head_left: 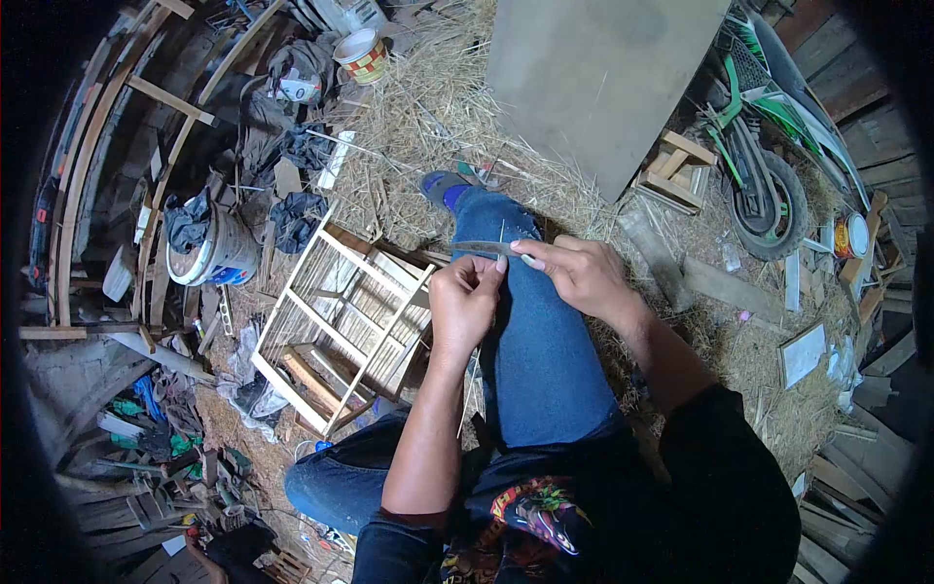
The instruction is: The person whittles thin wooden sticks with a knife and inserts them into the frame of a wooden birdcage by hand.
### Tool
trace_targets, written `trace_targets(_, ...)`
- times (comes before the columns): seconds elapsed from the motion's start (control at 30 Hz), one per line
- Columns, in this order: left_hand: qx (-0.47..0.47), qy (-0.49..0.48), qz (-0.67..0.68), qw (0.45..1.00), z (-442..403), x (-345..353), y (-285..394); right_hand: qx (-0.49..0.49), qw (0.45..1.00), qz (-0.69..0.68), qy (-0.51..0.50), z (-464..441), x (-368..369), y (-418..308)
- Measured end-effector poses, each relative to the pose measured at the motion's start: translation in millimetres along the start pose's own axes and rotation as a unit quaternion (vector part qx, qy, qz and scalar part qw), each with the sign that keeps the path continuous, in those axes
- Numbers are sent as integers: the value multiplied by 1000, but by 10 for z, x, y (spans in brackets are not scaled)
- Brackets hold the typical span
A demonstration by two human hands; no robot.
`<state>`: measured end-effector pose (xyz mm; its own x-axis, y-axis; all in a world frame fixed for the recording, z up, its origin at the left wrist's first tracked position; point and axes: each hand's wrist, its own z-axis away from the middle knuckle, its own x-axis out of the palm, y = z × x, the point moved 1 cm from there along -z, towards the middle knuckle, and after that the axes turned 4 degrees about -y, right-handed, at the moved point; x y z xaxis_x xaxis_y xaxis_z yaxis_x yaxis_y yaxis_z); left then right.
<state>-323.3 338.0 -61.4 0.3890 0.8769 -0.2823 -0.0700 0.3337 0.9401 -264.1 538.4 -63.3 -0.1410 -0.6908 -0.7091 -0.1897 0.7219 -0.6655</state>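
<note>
Over my jean-clad knee [545, 341], both hands meet. My right hand [582, 273] is closed on what looks like a knife [479, 246], its flat grey blade pointing left and its handle hidden in my fingers. Pinched in my left hand [467, 297] is a thin pale stick [502, 232], which stands up past the blade; the blade seems to touch or cross it. Just left of my left forearm stands a slatted wooden cage [342, 326] of thin strips, tilted in view, with wood pieces inside.
Straw [418, 127] covers the ground. A large board [603, 78] lies ahead, beside a small wooden frame [674, 173] and a green motorbike [764, 195]. At left are a white bucket [209, 243] and a yellow-red tub [361, 56]. Another person's arm [202, 557] shows at lower left.
</note>
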Motion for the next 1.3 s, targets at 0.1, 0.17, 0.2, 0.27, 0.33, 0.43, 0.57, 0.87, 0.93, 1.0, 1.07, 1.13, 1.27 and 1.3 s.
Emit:
trace_targets(0.1,0,6,11,1000,-4,21,-18,-1,1000,3,10,-2,8,-1)
trace_targets(0.17,-4,8,19,1000,-5,21,3,-5,1000,9,15,-13,6,3)
trace_targets(0.2,-18,9,14,1000,-2,13,39,-4,1000,10,17,-19,2,6)
trace_targets(0.27,-31,10,10,999,-7,14,69,-4,1000,11,21,-25,11,26)
trace_targets(0.33,-40,13,10,999,-12,24,82,-4,999,-3,33,-24,40,62)
trace_targets(0.43,-20,2,11,1000,-27,34,57,3,1000,4,23,-35,11,59)
trace_targets(0.57,-32,-4,25,999,-44,41,74,7,1000,-1,25,-38,-8,66)
trace_targets(0.87,-26,19,50,998,72,59,119,71,984,-108,120,15,-113,733)
trace_targets(0.93,-54,9,72,996,80,51,155,253,931,-264,-15,63,-237,490)
trace_targets(1.0,-56,10,68,996,84,45,143,230,938,-260,-13,99,-178,443)
trace_targets(1.07,-48,7,57,997,82,31,135,198,949,-245,-22,91,-143,346)
trace_targets(1.13,-54,6,62,997,78,27,142,174,970,-168,-16,31,-167,222)
trace_targets(1.27,-45,5,41,998,76,11,154,94,984,-148,38,-123,-96,25)
trace_targets(1.3,-46,7,40,998,74,2,154,50,984,-161,50,-156,-70,29)
